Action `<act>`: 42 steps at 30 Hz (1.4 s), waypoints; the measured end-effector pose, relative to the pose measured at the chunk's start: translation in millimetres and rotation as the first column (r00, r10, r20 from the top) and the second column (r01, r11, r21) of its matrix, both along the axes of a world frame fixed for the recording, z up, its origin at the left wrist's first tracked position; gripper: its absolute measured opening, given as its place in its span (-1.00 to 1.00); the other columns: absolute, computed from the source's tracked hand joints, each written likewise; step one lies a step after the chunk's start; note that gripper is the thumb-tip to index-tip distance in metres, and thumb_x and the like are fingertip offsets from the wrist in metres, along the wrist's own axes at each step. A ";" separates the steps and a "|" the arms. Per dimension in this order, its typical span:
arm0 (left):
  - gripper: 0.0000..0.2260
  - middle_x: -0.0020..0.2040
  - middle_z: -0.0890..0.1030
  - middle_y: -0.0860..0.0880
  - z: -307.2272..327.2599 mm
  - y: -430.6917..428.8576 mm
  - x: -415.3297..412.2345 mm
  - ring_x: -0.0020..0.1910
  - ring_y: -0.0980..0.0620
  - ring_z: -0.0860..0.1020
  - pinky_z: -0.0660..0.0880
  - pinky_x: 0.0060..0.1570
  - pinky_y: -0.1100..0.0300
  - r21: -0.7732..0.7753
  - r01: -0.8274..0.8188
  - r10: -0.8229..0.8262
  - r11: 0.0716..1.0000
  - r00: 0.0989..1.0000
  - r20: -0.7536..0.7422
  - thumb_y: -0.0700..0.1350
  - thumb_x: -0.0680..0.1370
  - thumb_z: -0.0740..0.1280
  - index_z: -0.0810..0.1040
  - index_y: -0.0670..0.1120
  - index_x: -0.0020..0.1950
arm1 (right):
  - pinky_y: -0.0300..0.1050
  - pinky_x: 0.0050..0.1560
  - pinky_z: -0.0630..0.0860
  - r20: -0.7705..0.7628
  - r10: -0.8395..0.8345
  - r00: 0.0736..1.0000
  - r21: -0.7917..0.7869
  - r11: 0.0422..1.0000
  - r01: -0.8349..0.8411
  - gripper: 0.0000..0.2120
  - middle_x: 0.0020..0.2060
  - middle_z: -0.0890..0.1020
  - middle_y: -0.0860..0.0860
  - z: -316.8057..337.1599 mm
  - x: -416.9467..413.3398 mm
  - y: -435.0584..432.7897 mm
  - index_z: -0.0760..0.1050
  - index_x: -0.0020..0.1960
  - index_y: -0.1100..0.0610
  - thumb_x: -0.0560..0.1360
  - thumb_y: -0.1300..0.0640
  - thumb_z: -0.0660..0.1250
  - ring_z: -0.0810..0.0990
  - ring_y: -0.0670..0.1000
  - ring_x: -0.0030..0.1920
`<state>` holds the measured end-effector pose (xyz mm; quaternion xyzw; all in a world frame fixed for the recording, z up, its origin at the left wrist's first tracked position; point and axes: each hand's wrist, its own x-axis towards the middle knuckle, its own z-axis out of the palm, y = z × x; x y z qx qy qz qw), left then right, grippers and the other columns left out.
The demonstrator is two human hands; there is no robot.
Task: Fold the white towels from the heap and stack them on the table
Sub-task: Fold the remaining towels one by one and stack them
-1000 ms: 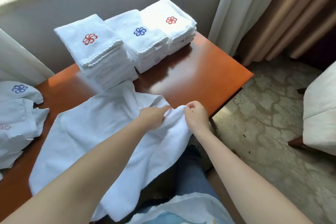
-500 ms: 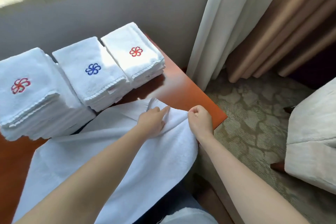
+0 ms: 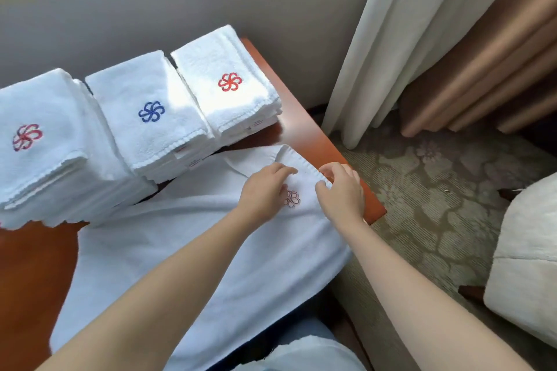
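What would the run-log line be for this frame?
stage: spreading towel | left hand: on towel | right hand: pinching edge | stacks: three folded | table

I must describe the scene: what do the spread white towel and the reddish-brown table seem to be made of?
Spread white towel: probably cotton terry, matte; soft nap, stitched hem, embroidered flower. Reddish-brown table: seemingly varnished wood or veneer; smooth, glossy surface reflecting light.
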<state>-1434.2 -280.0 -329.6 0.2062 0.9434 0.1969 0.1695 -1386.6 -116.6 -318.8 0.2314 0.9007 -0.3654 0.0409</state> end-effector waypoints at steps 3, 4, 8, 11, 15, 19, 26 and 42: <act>-0.68 0.22 0.54 0.01 4.2 -35.0 4.2 0.24 -0.05 0.47 0.46 0.08 -0.01 -0.008 -0.165 0.165 0.986 0.986 -0.016 -0.22 0.58 0.23 0.54 0.00 0.30 | -0.05 0.02 0.48 0.024 0.136 0.990 -0.164 0.978 -0.131 -0.77 0.07 0.56 -0.09 1.1 -21.4 -28.0 0.54 0.12 0.03 0.49 0.21 0.29 0.51 -0.01 0.08; -0.69 0.19 0.55 0.02 4.7 -47.1 5.8 0.23 -0.05 0.47 0.46 0.08 0.00 -0.011 -0.206 0.206 0.979 0.978 -0.024 -0.22 0.58 0.23 0.55 0.00 0.28 | -0.09 -0.05 0.48 0.051 0.167 0.985 -0.218 0.964 -0.152 -0.78 0.09 0.56 -0.07 0.7 -28.3 -37.8 0.53 0.12 0.03 0.50 0.20 0.29 0.53 -0.02 0.04; -0.71 0.18 0.57 0.02 2.6 -82.0 7.6 0.21 -0.03 0.49 0.43 0.07 0.07 -0.102 -0.269 0.269 0.958 0.963 -0.013 -0.17 0.59 0.22 0.55 0.01 0.28 | -0.12 -0.15 0.45 0.197 0.172 0.965 -0.411 0.908 -0.078 -0.71 0.26 0.48 0.06 -5.8 -45.5 -69.2 0.51 0.23 0.04 0.52 0.18 0.28 0.53 0.04 -0.09; -0.69 0.24 0.55 0.03 -2.0 -90.0 8.7 0.26 -0.02 0.47 0.43 0.12 0.08 -0.136 -0.281 0.289 0.950 0.956 0.049 -0.13 0.61 0.20 0.53 0.03 0.32 | -0.07 -0.10 0.44 0.213 0.161 0.964 -0.448 0.893 -0.050 -0.61 0.35 0.38 0.06 -9.5 -48.9 -80.0 0.49 0.34 0.04 0.52 0.21 0.30 0.53 0.04 0.00; -0.70 0.24 0.53 0.04 -5.2 -90.4 11.0 0.25 -0.01 0.46 0.41 0.08 0.10 -0.129 -0.273 0.282 0.953 0.957 0.060 -0.09 0.62 0.21 0.54 0.06 0.32 | -0.05 0.21 0.48 0.209 0.237 0.949 -0.462 0.879 -0.118 -0.54 0.39 0.31 0.04 -9.7 -54.6 -85.6 0.44 0.43 0.05 0.54 0.23 0.32 0.46 -0.05 0.11; -0.70 0.27 0.51 0.06 -4.3 -91.8 15.1 0.25 0.00 0.44 0.42 0.08 0.11 -0.129 -0.241 0.251 0.962 0.965 0.072 -0.09 0.64 0.17 0.56 0.07 0.32 | -0.16 0.12 0.52 0.203 0.276 0.939 -0.483 0.863 -0.149 -0.48 0.26 0.45 0.05 -7.8 -58.6 -89.8 0.38 0.48 0.07 0.53 0.20 0.34 0.49 0.00 0.17; -0.69 0.30 0.47 -0.09 -0.1 -88.7 12.4 0.35 -0.14 0.39 0.31 0.25 0.02 -0.246 -0.097 0.118 0.964 0.990 0.074 -0.10 0.67 0.10 0.44 -0.09 0.38 | -0.38 -0.27 0.44 -0.005 -0.174 0.985 -0.567 0.811 0.140 -0.77 -0.19 0.59 -0.10 14.9 -69.1 -83.8 0.63 0.02 0.04 0.47 0.29 0.31 0.53 -0.19 -0.26; -0.90 -0.01 0.60 -0.04 40.7 -93.5 4.6 -0.03 -0.15 0.54 0.30 -0.12 0.04 0.041 -0.458 0.447 0.888 0.838 -0.314 -0.15 0.62 0.25 0.54 -0.07 0.08 | -0.30 -0.39 0.56 -0.050 -0.226 0.973 -0.652 0.746 0.140 -0.73 0.18 0.48 0.02 61.2 -89.8 -68.3 0.52 -0.06 -0.03 0.59 0.31 0.18 0.54 -0.03 -0.05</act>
